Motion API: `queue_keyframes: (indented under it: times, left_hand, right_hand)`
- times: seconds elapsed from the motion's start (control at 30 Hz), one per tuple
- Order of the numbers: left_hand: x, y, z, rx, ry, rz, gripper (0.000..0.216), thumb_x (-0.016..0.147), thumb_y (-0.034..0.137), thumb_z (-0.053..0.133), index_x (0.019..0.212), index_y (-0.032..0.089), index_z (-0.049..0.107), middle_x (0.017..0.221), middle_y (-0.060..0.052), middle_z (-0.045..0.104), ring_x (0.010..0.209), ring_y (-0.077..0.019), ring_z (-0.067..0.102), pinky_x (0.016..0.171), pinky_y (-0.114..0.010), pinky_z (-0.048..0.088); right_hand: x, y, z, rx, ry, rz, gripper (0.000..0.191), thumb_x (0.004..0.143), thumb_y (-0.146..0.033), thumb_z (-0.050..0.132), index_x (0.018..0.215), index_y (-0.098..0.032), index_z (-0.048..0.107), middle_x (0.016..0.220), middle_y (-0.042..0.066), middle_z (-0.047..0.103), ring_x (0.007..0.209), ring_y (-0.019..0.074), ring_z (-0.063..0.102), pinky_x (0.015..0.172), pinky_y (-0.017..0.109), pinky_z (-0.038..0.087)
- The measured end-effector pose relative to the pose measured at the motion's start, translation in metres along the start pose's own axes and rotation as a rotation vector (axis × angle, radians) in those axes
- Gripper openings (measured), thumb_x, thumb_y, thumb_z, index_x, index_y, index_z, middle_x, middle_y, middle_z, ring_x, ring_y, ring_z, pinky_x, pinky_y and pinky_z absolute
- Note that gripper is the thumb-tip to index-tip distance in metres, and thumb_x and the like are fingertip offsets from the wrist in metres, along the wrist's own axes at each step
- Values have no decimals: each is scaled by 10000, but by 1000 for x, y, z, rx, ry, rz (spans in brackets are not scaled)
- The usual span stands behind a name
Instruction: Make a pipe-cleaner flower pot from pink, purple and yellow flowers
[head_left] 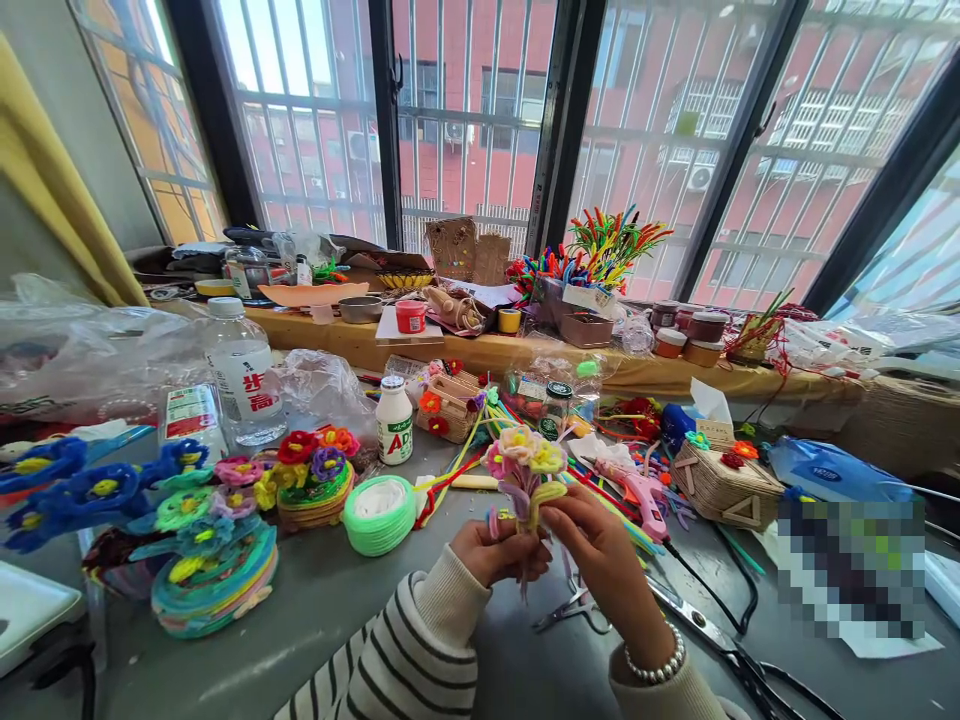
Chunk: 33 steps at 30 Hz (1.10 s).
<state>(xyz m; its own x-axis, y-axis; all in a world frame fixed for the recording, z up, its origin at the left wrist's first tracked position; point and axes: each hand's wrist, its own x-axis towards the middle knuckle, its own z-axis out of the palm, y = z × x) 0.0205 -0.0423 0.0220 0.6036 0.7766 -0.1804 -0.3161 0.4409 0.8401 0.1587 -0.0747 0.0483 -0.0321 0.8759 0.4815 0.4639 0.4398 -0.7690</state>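
Above the grey table's near middle, my left hand (504,552) is closed around the lower stems of a small bunch of pipe cleaner flowers (527,455) in pink, cream and yellow. Fingers of my right hand (600,545) pinch the bunch's right side, at a pale yellow looped piece (549,491). The stem ends poke out below my left fingers. Behind my hands lies a small pair of scissors (574,608), partly covered. A pink glue gun (641,500) rests just beyond my right hand, with its black cord running to the right.
Left of my hands stand a green tape-like roll (380,515), a flower-topped coiled pot (315,480), blue fuzzy flowers (105,490) and a white bottle (394,420). Large scissors (701,620) and a craft-stick box (727,480) lie right. Colourful pipe cleaners (615,245) fill the sill's box.
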Motion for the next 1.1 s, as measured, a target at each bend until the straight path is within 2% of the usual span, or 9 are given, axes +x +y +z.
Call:
queue_keyframes:
  times: [0.07,0.13,0.23,0.3,0.57,0.67,0.77,0.93,1.1]
  left_hand:
    - [1,0,0,6,25,19,282,450,290,719,643,101,637,548,-24,617,511,-105,559,556,-229,420]
    - [1,-1,0,30,54,35,285,445,289,719,639,97,635,537,-26,617,495,-106,557,538,-225,420]
    - [2,-2,2,62,99,50,282,428,300,720,608,101,637,512,-24,616,466,-106,554,517,-221,423]
    - [1,-3,5,68,121,60,281,411,306,724,589,105,639,498,-19,613,457,-104,552,516,-220,427]
    - [1,-7,12,152,202,173,281,433,345,702,547,96,637,474,-32,599,434,-105,520,484,-234,405]
    - [3,-10,10,205,287,207,275,454,356,690,523,96,630,464,-32,592,430,-98,507,475,-226,398]
    - [4,-10,8,221,388,231,264,464,356,683,510,102,625,455,-18,583,426,-91,508,483,-215,413]
    - [5,-12,4,280,377,242,275,479,366,669,557,104,639,458,-14,585,449,-101,534,500,-203,438]
    - [8,-23,4,340,422,290,299,514,406,635,557,110,635,498,-34,608,460,-121,552,518,-229,462]
  right_hand:
    - [-1,1,-4,-126,170,-70,131,743,-235,488,801,-174,588,770,38,530,679,139,513,622,261,432]
    - [-3,2,-6,-252,313,-192,182,729,-200,507,902,-192,562,819,48,522,723,152,515,655,293,439]
    - [-5,4,-5,-392,325,-385,238,723,-139,512,942,-220,558,841,54,529,774,162,516,679,307,445]
    - [-7,6,-2,-456,317,-438,249,727,-118,508,941,-228,569,827,53,549,768,161,524,681,307,449]
    - [-9,8,5,-472,391,-357,168,739,-122,502,858,-193,598,760,50,570,716,150,539,662,289,458]
    - [-6,7,4,-449,365,-314,163,737,-126,492,846,-188,597,766,51,560,731,154,530,660,295,454]
    - [-5,5,3,-476,306,-345,216,726,-144,490,916,-206,573,813,54,551,790,178,508,695,338,435]
    - [-5,2,9,-470,298,-355,222,708,-224,538,926,-189,545,822,63,547,783,190,498,687,349,428]
    - [-5,4,15,-433,322,-325,113,739,-154,489,833,-195,538,785,50,553,765,175,507,689,327,423]
